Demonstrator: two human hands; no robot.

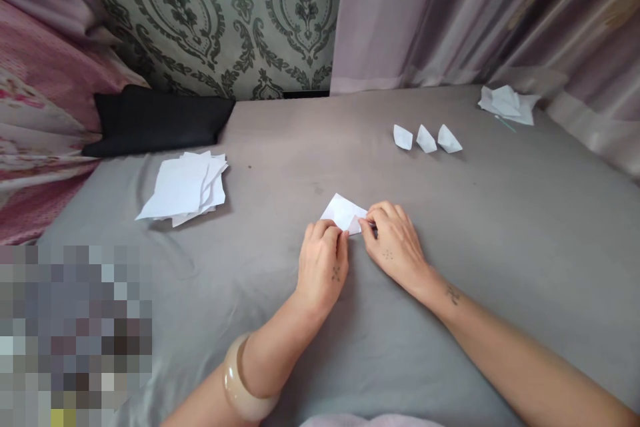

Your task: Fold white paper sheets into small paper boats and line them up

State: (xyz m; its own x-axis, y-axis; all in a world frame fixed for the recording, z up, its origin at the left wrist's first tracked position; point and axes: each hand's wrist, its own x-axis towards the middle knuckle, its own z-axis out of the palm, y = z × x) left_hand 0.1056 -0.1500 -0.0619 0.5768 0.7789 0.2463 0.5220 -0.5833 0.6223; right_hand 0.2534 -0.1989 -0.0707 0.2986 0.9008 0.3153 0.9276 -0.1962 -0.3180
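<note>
A small white sheet of paper (344, 211), partly folded, lies on the grey cloth between my hands. My left hand (324, 253) pinches its near edge with thumb and fingers. At the right corner my right hand (393, 237) grips the paper between thumb and forefinger, where a small folded flap shows. My fingers hide parts of the near edge and the right corner. Farther off to the right stand three small folded white paper pieces (427, 139) in a row.
A stack of white paper sheets (183, 185) lies to the left, with a folded black cloth (160, 121) behind it. More white papers (507, 105) and a thin greenish stick (506, 123) lie at the far right. Curtains (390, 20) and a patterned wall (240, 13) border the grey cloth surface (280, 140).
</note>
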